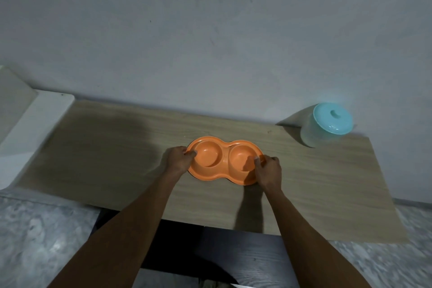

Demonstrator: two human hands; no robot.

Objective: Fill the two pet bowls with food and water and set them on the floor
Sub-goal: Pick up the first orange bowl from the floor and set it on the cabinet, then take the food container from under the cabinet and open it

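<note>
**Item:** orange double pet bowl [225, 161], two round wells moulded in one piece. It lay flat on the wooden table [105, 159], near the middle and towards the front edge. Both wells looked empty.

**Hold:** left hand [178, 158] clasped the left end, thumb over the rim. Right hand [268, 170] clasped the right end likewise. Both hands were closed on the rim; whether the bowl was lifted clear of the table could not be told.

**Nearby:** translucent canister [315, 135] with pale blue lid [333, 119], at the table's far right by the wall, well apart from the bowl. Its contents were unclear. No water source was in view.

**Hazards, as judged:**
- The wells are joined, so any tilt once filled would likely slop water into the food.
- The thin-rim hold could slip under added weight on the way down to the marbled floor [42, 236].
- The canister stood close to the table's corner, so a careless reach might knock it off.
</note>
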